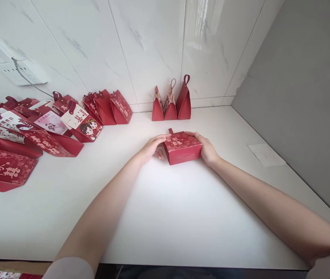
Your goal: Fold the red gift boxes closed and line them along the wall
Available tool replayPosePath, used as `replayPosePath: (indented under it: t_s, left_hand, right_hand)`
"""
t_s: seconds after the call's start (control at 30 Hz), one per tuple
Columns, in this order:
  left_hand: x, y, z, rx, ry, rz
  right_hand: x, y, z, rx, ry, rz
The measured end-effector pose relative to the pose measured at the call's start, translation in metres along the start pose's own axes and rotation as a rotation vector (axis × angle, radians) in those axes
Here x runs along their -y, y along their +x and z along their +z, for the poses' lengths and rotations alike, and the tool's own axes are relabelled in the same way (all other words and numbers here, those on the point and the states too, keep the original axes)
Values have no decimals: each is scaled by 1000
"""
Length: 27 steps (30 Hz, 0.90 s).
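A red gift box (184,149) with pale printed lettering lies on its side on the white tabletop, its slotted bottom facing me. A short strap sticks out at its far left corner. My left hand (152,149) holds the box's left side, its fingers reaching along the upper edge and others curled below. On the opposite side, my right hand (208,149) is wrapped around the right end, fingertips at the far top edge. Some of the right fingers are hidden behind the box.
Three upright red gift boxes (184,106) stand against the tiled wall. Many similar boxes (56,141) crowd the left side. A white paper sheet (266,155) lies near the grey wall (304,100) on the right. A cable runs from the wall socket (22,72).
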<state>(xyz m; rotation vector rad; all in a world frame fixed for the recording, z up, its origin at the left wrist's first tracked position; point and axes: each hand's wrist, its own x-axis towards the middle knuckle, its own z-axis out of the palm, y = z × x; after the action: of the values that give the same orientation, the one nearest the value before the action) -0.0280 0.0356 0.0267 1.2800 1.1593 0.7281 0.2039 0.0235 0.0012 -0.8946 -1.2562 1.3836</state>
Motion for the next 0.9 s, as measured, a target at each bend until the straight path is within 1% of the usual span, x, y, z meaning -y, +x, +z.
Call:
replayPosePath:
  t_s: [0.07, 0.13, 0.17, 0.23, 0.3, 0.33, 0.4, 0.5, 0.57, 0.63, 0.77, 0.9]
  left_hand:
    - [-1, 1, -3, 6, -63, 2]
    - [-1, 0, -4, 15, -121, 21]
    - [-1, -1, -5, 39, -132, 35]
    - [-1, -5, -7, 131, -116, 67]
    - [-1, -7, -9, 218, -63, 94]
    - [-1, -8, -9, 235, -36, 102]
    - [1, -8, -10, 214, -19, 104]
    - [3, -6, -9, 151, -84, 102]
    - [4, -4, -8, 129, -114, 95]
    - [6, -2, -6, 102, -98, 86]
    - [8, -1, -1, 39, -20, 107]
    - [10, 0, 1, 24, 15, 114]
  right_hand:
    - [0, 0, 0, -35, 43, 26]
    - [-2, 1, 0, -106, 72, 91]
    - [-3, 2, -1, -142, 88, 126]
    - [-5, 3, -3, -187, 120, 168]
    - [-7, 3, -5, -180, 137, 163]
    - [-7, 2, -5, -164, 127, 147]
    - [-9, 0, -5, -113, 33, 90]
    - [-9, -3, -3, -33, -225, 4]
    - [-8, -5, -1, -8, -345, -26]
    - [-6, -6, 0, -4, -385, -40]
    - [-2, -8, 3, -5, -369, -36]
    - [-1, -8, 4, -4, -392, -47]
